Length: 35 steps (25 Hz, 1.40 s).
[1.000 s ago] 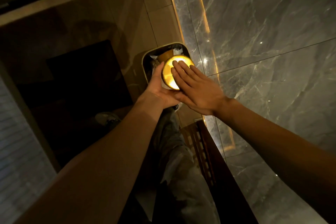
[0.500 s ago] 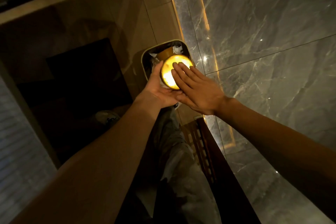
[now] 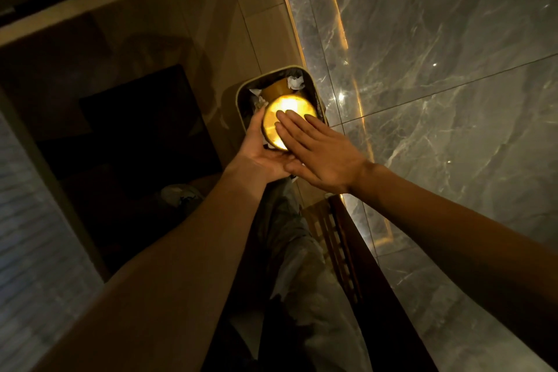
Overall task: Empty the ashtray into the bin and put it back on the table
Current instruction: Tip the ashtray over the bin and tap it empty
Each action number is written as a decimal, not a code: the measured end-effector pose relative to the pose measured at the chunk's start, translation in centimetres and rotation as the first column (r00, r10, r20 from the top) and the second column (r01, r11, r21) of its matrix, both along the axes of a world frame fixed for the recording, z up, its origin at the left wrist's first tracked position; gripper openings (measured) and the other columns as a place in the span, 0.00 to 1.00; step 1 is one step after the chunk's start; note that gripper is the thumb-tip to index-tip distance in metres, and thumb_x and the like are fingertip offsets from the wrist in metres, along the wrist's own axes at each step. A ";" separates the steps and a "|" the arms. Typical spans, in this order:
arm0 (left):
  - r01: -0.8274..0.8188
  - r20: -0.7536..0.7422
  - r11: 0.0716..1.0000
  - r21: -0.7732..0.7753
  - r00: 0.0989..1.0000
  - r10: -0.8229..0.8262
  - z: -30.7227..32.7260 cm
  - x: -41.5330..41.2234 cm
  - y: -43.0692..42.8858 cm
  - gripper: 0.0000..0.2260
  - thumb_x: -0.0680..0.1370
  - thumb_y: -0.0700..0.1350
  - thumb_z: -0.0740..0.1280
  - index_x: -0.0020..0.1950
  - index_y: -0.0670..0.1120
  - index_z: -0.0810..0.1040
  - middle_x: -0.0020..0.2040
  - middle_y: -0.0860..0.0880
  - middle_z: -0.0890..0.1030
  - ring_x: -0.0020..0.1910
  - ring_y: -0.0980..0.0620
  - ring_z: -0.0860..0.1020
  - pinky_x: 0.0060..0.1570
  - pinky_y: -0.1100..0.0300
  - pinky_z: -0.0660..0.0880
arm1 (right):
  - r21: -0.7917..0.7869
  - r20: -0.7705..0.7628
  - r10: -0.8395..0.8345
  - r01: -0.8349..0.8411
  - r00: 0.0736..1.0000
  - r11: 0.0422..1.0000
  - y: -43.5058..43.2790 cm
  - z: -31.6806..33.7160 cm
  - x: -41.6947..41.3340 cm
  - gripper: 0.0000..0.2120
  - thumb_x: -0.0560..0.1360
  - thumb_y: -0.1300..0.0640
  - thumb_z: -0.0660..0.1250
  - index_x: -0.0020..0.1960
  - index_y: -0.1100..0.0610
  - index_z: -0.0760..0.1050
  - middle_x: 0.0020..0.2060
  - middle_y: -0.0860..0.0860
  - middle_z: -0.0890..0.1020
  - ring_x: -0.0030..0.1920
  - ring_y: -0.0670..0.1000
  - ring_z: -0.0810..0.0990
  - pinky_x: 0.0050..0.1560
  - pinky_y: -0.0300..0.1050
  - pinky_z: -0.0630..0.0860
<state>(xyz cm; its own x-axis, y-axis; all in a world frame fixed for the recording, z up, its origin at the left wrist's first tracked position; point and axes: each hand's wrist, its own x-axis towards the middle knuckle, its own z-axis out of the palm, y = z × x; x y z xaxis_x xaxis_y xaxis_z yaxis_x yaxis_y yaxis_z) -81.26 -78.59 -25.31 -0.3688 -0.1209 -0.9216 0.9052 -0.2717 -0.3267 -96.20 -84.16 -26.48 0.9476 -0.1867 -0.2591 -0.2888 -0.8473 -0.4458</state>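
A round golden ashtray (image 3: 282, 110) is turned upside down, its shiny base facing me, right above the open bin (image 3: 241, 100). My left hand (image 3: 259, 154) grips its lower left rim from beneath. My right hand (image 3: 320, 154) lies flat with straight fingers pressed on the ashtray's base. Inside the bin I see crumpled white paper (image 3: 295, 81) and a gold-coloured object (image 3: 273, 88). The ashtray's inner side is hidden.
The bin stands on a tan tiled floor beside a grey marble wall (image 3: 437, 69) with a lit strip at its foot. A dark wooden slatted piece (image 3: 341, 238) sits just right of my legs. A dark rug (image 3: 136, 118) lies to the left.
The ashtray and both hands have barely shifted, staying over the bin. My right hand's fingers stay flat on the base.
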 end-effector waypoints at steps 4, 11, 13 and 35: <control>-0.021 -0.005 0.999 -0.027 1.000 0.020 0.1 -0.1 0.1 0.33 0.67 0.63 0.75 0.55 0.35 0.80 0.49 0.34 0.85 0.45 0.35 0.85 0.39 0.42 0.82 | 0.031 0.049 -0.065 0.063 0.997 0.997 0.0 0.3 0.1 0.33 0.82 0.41 0.44 0.79 0.62 0.50 0.79 0.59 0.51 0.80 0.56 0.48 0.79 0.56 0.51; 0.002 -0.029 0.999 -0.038 1.000 -0.003 0.1 -0.3 0.0 0.34 0.67 0.65 0.74 0.48 0.32 0.83 0.46 0.34 0.85 0.43 0.35 0.85 0.37 0.43 0.82 | 0.042 -0.006 0.000 0.000 1.000 0.999 -0.2 0.5 0.4 0.33 0.83 0.42 0.44 0.79 0.62 0.49 0.80 0.59 0.52 0.80 0.56 0.47 0.78 0.56 0.53; 0.033 -0.004 0.999 -0.034 0.999 -0.033 0.0 -0.2 -0.2 0.35 0.67 0.65 0.74 0.54 0.34 0.80 0.47 0.34 0.85 0.48 0.37 0.83 0.40 0.45 0.82 | 0.007 0.024 -0.016 0.016 1.000 1.000 -0.2 0.4 0.4 0.33 0.83 0.41 0.44 0.79 0.62 0.49 0.80 0.59 0.53 0.80 0.55 0.47 0.79 0.55 0.50; 0.023 0.005 1.000 -0.020 1.000 -0.022 -0.6 0.2 -0.1 0.33 0.66 0.63 0.75 0.57 0.37 0.80 0.50 0.37 0.85 0.45 0.38 0.85 0.41 0.46 0.82 | 0.158 -0.095 -0.084 0.098 0.992 0.983 -0.2 -0.1 -0.1 0.33 0.82 0.42 0.44 0.80 0.60 0.46 0.80 0.57 0.48 0.80 0.55 0.44 0.79 0.54 0.47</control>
<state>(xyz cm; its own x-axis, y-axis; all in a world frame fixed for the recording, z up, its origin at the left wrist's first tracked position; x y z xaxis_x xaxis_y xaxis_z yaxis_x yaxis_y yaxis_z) -81.10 -78.73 -25.88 -0.3677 -0.1310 -0.9207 0.9002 -0.2984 -0.3170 -96.26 -84.33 -26.61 0.9011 -0.2197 -0.3738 -0.4050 -0.7344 -0.5446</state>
